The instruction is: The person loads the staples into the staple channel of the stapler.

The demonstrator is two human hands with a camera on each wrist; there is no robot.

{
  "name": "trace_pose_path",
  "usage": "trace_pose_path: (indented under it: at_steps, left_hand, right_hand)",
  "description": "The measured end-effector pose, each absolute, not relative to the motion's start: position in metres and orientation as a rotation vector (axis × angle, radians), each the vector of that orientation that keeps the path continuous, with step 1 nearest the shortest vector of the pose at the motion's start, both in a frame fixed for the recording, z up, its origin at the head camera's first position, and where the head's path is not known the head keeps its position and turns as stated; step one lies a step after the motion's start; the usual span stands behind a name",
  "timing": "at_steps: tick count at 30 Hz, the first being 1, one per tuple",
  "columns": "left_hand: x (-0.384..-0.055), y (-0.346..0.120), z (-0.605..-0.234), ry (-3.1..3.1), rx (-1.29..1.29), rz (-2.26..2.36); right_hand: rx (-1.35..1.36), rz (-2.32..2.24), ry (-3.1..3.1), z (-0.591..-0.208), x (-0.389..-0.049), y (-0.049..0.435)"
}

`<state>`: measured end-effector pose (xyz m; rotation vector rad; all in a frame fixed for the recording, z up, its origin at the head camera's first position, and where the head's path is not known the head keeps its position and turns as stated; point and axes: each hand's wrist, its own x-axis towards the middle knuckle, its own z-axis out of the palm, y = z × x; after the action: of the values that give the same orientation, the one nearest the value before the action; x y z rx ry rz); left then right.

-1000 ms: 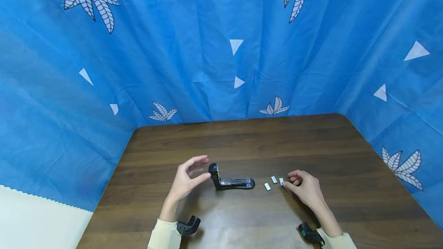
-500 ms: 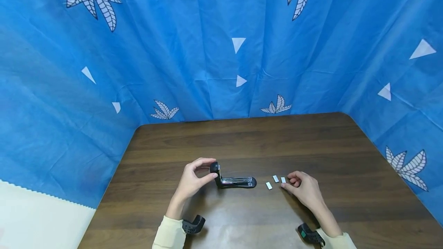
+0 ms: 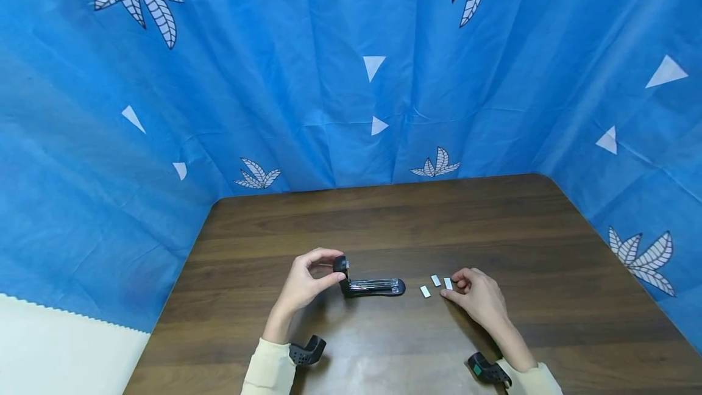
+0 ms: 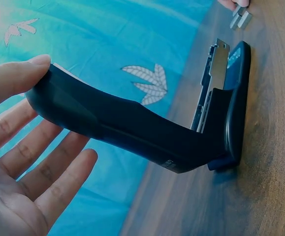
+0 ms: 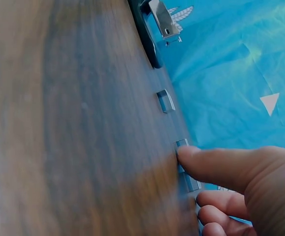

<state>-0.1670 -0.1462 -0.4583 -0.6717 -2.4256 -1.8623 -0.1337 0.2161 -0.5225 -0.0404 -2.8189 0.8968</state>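
A black stapler [image 3: 378, 288] lies on the table, its top arm [image 4: 117, 115] swung up and its metal magazine [image 4: 212, 81] exposed. My left hand [image 3: 304, 282] pinches the end of that raised arm between thumb and fingers; in the left wrist view the other fingers spread below it. To the right of the stapler are three short strips of staples. My right hand [image 3: 482, 300] has the rightmost strip [image 3: 448, 283] between thumb and forefinger. The middle strip [image 3: 436, 280] and the left strip [image 3: 425, 291] lie just beside it. In the right wrist view, the thumb [image 5: 216, 164] partly covers the middle strip.
The brown wooden table [image 3: 362, 224] is backed by a blue curtain [image 3: 296, 78] printed with leaves and triangles. Each wrist wears a black camera band, with the left band [image 3: 308, 351] close above the tabletop. White cloth [image 3: 60, 346] shows at the lower left.
My left hand has moved right and taken hold of the stapler's raised arm. My right hand stays at the rightmost strip, its thumb shifted slightly.
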Motion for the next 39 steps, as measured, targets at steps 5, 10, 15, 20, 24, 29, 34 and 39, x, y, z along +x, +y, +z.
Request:
trace_pose_path:
  at_steps: [5, 10, 15, 20, 24, 29, 34, 39]
  left_hand:
    - [-0.1664, -0.1464, -0.4597, -2.423, -0.684, -1.849]
    - [-0.166, -0.1463, -0.4606, -2.417, -0.689, -1.846]
    - [-0.1654, -0.146, -0.4608, -2.419, -0.687, -1.845]
    - [-0.1649, -0.1458, -0.4599, -2.431, -0.67, -1.837]
    - [-0.1647, -0.1455, -0.4598, -2.434, -0.669, -1.833]
    - [-0.1645, -0.1451, -0.4607, -2.429, -0.668, -1.835]
    - [-0.1647, -0.1446, -0.4596, -2.42, -0.671, -1.847]
    - [-0.1646, -0.145, -0.4585, -2.431, -0.66, -1.841]
  right_hand:
    - [-0.034, 0.876, -2.794, -0.5246, -0.1332, 0.2165]
    - [-0.061, 0.891, -2.778, -0.5247, -0.1315, 0.217]
    - [-0.076, 0.903, -2.755, -0.5263, -0.1312, 0.217]
    - [-0.062, 0.888, -2.708, -0.5291, -0.1319, 0.2158]
    - [-0.034, 0.871, -2.659, -0.5312, -0.1325, 0.2151]
    - [0.02, 0.874, -2.6, -0.5315, -0.1324, 0.2154]
    - [0.019, 0.884, -2.582, -0.5318, -0.1328, 0.2163]
    - [0.015, 0.891, -2.57, -0.5328, -0.1337, 0.2169]
